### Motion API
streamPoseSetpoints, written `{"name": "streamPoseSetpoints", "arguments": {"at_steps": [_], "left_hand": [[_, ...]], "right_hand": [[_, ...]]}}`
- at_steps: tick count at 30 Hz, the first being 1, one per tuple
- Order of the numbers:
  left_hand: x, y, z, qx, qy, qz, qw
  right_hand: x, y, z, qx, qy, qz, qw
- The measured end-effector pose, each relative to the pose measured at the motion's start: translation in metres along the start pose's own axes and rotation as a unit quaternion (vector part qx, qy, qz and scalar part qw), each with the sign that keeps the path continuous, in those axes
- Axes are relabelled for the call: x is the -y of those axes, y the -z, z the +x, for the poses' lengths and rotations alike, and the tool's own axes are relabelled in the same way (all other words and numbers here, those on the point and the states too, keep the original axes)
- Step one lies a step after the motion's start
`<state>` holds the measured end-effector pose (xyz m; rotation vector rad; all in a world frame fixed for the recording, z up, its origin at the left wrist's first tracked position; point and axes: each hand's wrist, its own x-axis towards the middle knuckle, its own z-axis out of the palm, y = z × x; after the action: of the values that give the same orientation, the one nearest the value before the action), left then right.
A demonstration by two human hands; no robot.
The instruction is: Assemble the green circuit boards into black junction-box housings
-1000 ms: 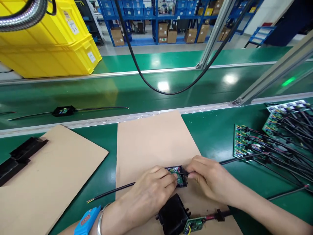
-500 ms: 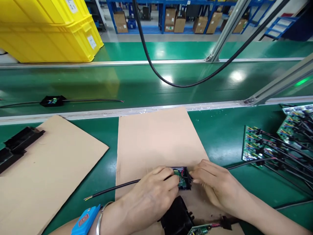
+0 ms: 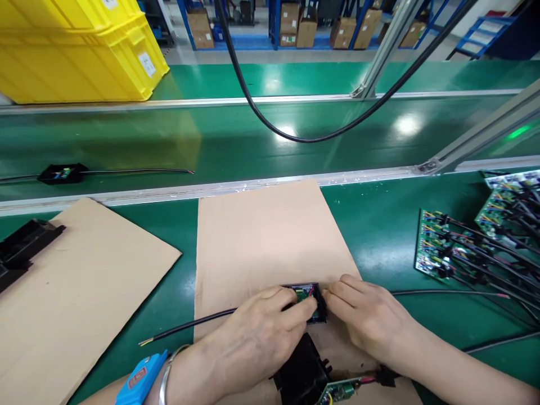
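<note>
On the cardboard sheet (image 3: 257,236) lies a small black plastic case (image 3: 322,310) with a green circuit board (image 3: 302,293) inside. My left hand (image 3: 270,332) grips the case from the left, its index finger pressing into the open top over the board. At the case's right end, the closed fingers of my right hand (image 3: 367,315) pinch the black cable (image 3: 426,292), whose grip point is mostly hidden. Another black cable (image 3: 189,325) with bare coloured wire ends leaves from under my left hand. Nearer me are a second black case (image 3: 301,374) and a loose circuit board (image 3: 340,390).
Boards with cables (image 3: 434,244) are piled at right. Black cases (image 3: 25,244) rest on the left cardboard (image 3: 97,281). Behind the metal rail (image 3: 253,187), a wired case (image 3: 63,173) lies on the green belt (image 3: 236,146). Yellow crates (image 3: 84,62) stand behind; a thick cable (image 3: 304,139) hangs in front.
My left index finger has reached farther right inside the case. My right fingers have closed in against its right end. The wired case on the belt has shifted left; the view has tilted slightly.
</note>
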<state>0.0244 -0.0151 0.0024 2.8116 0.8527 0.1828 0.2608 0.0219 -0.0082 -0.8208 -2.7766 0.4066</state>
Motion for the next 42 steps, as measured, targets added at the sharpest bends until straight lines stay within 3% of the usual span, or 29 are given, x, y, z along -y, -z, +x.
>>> {"name": "streamPoseSetpoints", "arguments": {"at_steps": [7, 11, 16, 22, 26, 29, 32, 34, 37, 40, 42], "left_hand": [[-0.003, -0.001, 0.001, 0.013, 0.034, -0.046, 0.998], [0.001, -0.006, -0.003, -0.022, 0.016, -0.064, 0.998], [-0.001, -0.001, -0.004, -0.012, -0.002, -0.030, 0.999], [-0.013, -0.005, 0.001, -0.008, 0.056, -0.012, 0.998], [-0.012, -0.001, 0.002, -0.011, 0.087, -0.075, 0.993], [-0.006, 0.017, -0.009, -0.026, 0.115, -0.153, 0.981], [0.003, 0.032, -0.032, -0.041, 0.181, -0.156, 0.970], [0.009, 0.032, -0.048, -0.042, 0.222, -0.119, 0.967], [0.017, 0.017, -0.065, -0.045, 0.248, -0.076, 0.965], [0.033, 0.009, -0.067, -0.082, 0.269, -0.040, 0.959], [0.057, 0.018, -0.059, -0.109, 0.285, 0.011, 0.952]], "right_hand": [[0.007, 0.001, 0.010, 0.063, -0.015, -0.065, 0.996], [0.002, 0.000, 0.003, 0.025, -0.049, -0.028, 0.998], [-0.005, 0.002, -0.010, -0.027, -0.093, 0.055, 0.994], [-0.007, -0.006, -0.005, -0.058, -0.056, 0.118, 0.990], [-0.009, -0.009, -0.004, -0.068, -0.051, 0.115, 0.990], [-0.015, 0.002, -0.012, -0.058, -0.057, 0.099, 0.992], [-0.026, 0.016, -0.028, -0.040, -0.074, 0.070, 0.994], [-0.033, 0.021, -0.041, -0.032, -0.088, 0.038, 0.995], [-0.042, 0.019, -0.051, -0.041, -0.093, 0.004, 0.995], [-0.056, 0.023, -0.035, -0.088, -0.067, -0.026, 0.994], [-0.072, 0.035, -0.006, -0.111, -0.047, -0.059, 0.991]]}}
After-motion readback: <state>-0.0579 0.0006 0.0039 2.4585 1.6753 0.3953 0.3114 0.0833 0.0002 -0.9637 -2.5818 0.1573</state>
